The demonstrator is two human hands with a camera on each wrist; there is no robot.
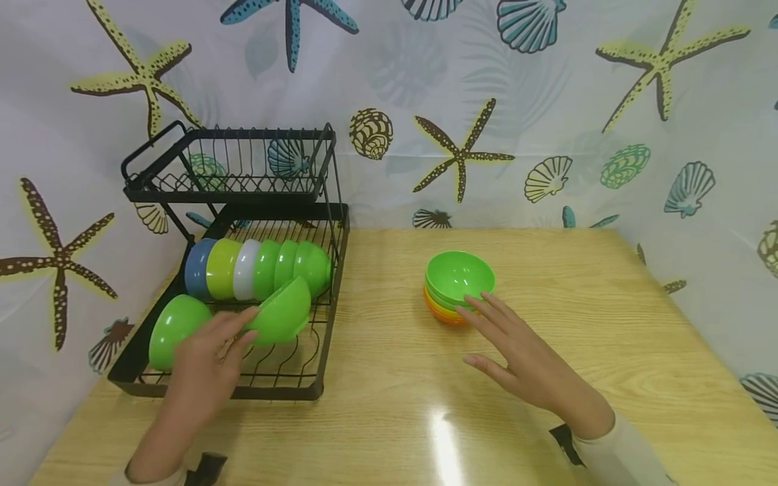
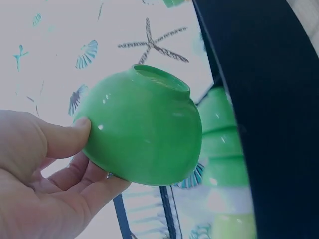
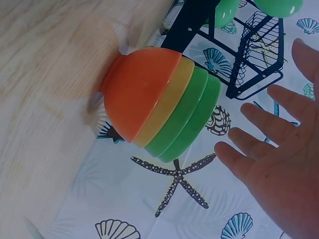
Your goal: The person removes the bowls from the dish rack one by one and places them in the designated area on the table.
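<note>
My left hand (image 1: 209,361) pinches a green bowl (image 1: 282,316) by its rim, thumb on the outer wall, over the front part of the dish rack (image 1: 322,358). In the left wrist view the held bowl (image 2: 144,127) is tilted, its foot ring towards the top. Another green bowl (image 1: 177,331) leans in the rack's front left. My right hand (image 1: 523,358) has its fingers spread beside a stack of nested bowls. The stack shows a green bowl (image 1: 460,277) on top; in the right wrist view, a yellow bowl and an orange bowl (image 3: 142,92) are beneath the green ones.
Behind the held bowl, a row of blue, yellow-green, white and green bowls (image 1: 246,270) stands on edge in the lower rack. The black upper tier (image 1: 225,196) rises over the back. A patterned cloth (image 1: 389,81) hangs behind the wooden table (image 1: 389,405).
</note>
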